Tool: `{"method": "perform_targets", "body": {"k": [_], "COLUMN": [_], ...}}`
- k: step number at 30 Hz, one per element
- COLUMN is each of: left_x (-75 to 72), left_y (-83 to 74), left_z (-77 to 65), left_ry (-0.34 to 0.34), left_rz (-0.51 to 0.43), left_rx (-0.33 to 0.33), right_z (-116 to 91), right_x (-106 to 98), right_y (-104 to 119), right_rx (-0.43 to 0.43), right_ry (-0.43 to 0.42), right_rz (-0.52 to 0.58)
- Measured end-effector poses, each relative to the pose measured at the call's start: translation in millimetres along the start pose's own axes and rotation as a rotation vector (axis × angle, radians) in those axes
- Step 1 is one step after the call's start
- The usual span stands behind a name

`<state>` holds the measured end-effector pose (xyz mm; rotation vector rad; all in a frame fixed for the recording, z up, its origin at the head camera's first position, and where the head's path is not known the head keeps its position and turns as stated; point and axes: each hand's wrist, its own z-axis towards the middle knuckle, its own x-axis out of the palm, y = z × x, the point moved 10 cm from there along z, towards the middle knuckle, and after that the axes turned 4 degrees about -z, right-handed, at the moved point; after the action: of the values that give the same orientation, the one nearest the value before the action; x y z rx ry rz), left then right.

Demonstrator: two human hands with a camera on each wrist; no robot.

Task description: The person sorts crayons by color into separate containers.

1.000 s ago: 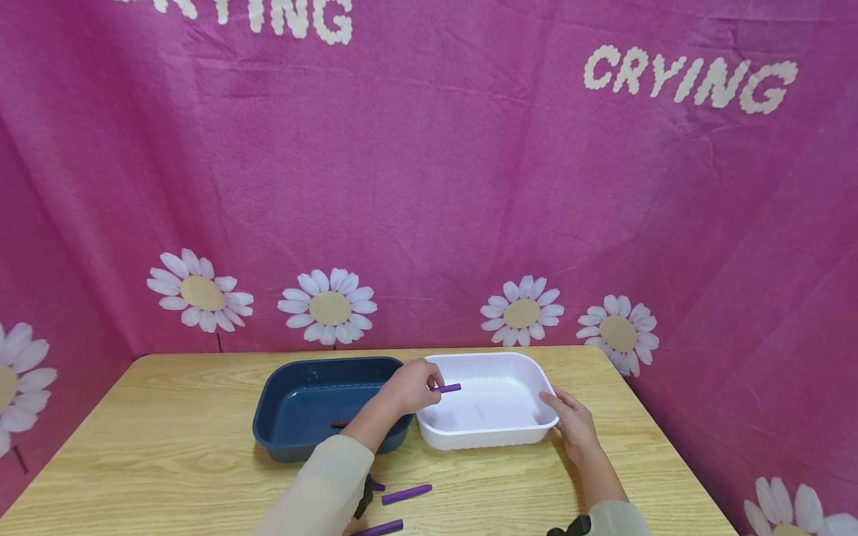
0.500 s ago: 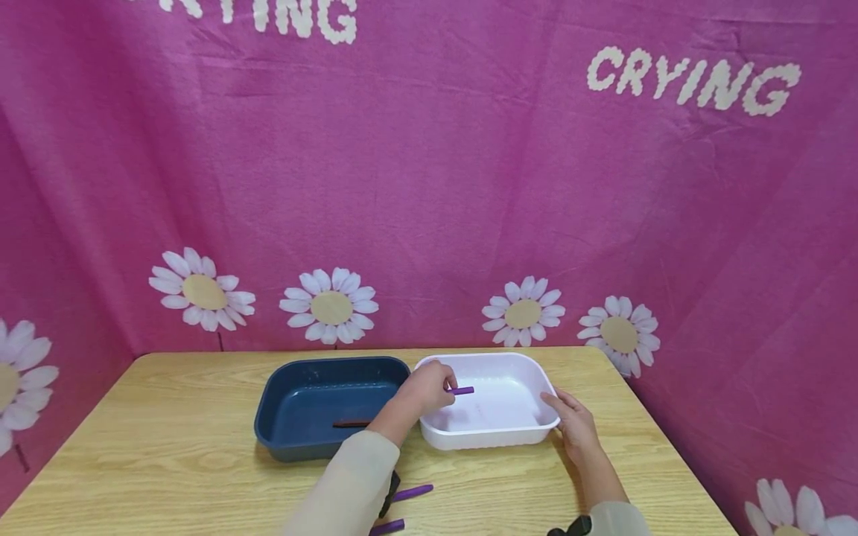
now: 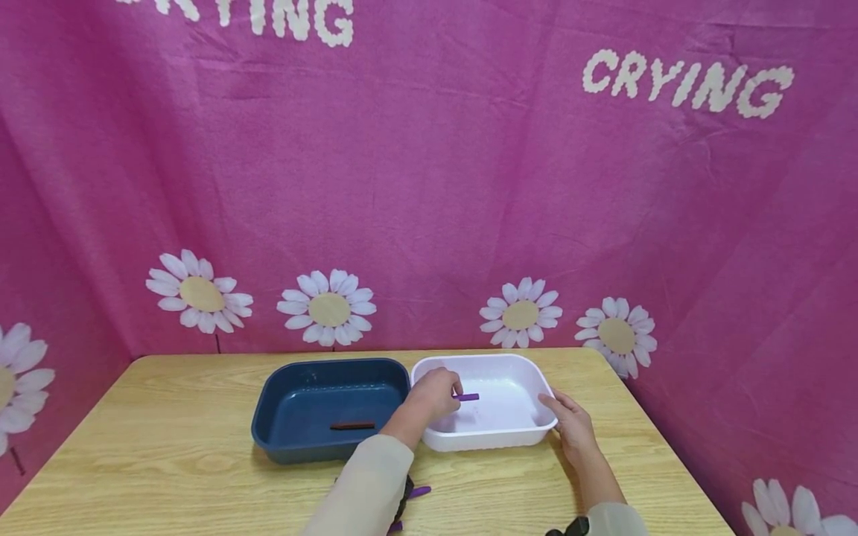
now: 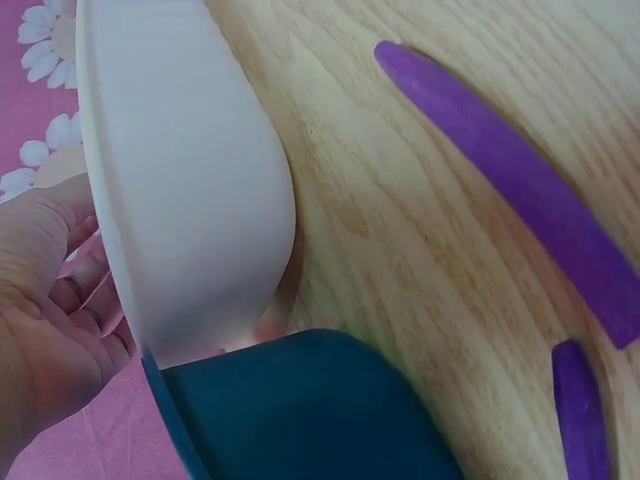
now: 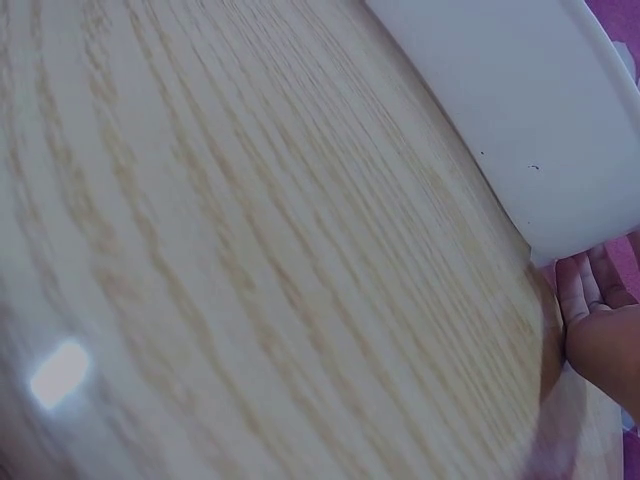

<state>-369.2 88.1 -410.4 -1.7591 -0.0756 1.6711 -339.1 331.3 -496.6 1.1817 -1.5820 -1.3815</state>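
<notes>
Two trays are set side by side on the counter (image 3: 167,432): a dark blue tray (image 3: 302,409) and a white tray (image 3: 482,441), their neighbouring rims close together. One brown crayon (image 3: 352,426) is contained in the blue tray, laid on its floor. One purple crayon (image 3: 468,397) is held over the floor of the white tray; whether that floor is touched cannot be told.

In the head view, two more purple ends are seen beyond the left sleeve (image 3: 365,487), by which the rest is hidden. In the left wrist view, two loose crayons on the counter are shown more fully: a longer purple crayon with a tapered tip (image 4: 510,185) and a darker purple crayon (image 4: 580,405), cut by the lower edge. Whether these are the same two cannot be told. By the right wrist view alone, two small dark marks are revealed on the white tray's outer wall.

The left grip (image 3: 436,392) is nearly closed, the held crayon being pinched near one end between thumb and fingers. The right grip (image 3: 574,426) is curled about the white tray's right side, the thumb laid at the rim and the fingers kept outside the wall.
</notes>
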Motion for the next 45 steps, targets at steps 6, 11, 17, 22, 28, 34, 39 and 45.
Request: {"method": "perform_targets", "body": {"k": [6,11,17,22,28,34,39,45], "left_x": [4.8,0.8,-2.9,-6.0,-12.1,-15.6,-22.3,-30.3], "left_y": [3.7,3.9,4.6,-0.1,-8.1,-12.2,-15.4,-13.8], "left_z": [0.3,-0.6,-1.2,-3.3,-9.1,-14.0,-21.1,-32.2], "left_ry": [0.009,-0.014,-0.008,0.0,0.023,0.056,0.067,0.065], "left_rz": [-0.01,-0.001,-0.019,-0.029,-0.03,-0.038,-0.045,-0.051], "left_rx": [-0.007,0.016,0.028,0.047,0.052,0.046,0.067,0.101], "right_z": [1.9,2.2,1.3,1.4,1.6,1.1,1.4,3.7], "right_x": [0.5,0.4,-1.1,-0.7,-0.8,-0.9,-1.4,-1.4], "right_y": [-3.8,-3.9,-0.3,0.5,-1.4,-1.9,-2.2,-4.3], "right_rx": [0.011,0.001,0.004,0.004,0.007,0.009,0.018,0.036], "right_ry": [0.0,0.003,0.0,0.009,0.011,0.01,0.01,0.016], "right_rz": [-0.008,-0.002,-0.003,-0.001,-0.002,0.012,-0.01,-0.034]}}
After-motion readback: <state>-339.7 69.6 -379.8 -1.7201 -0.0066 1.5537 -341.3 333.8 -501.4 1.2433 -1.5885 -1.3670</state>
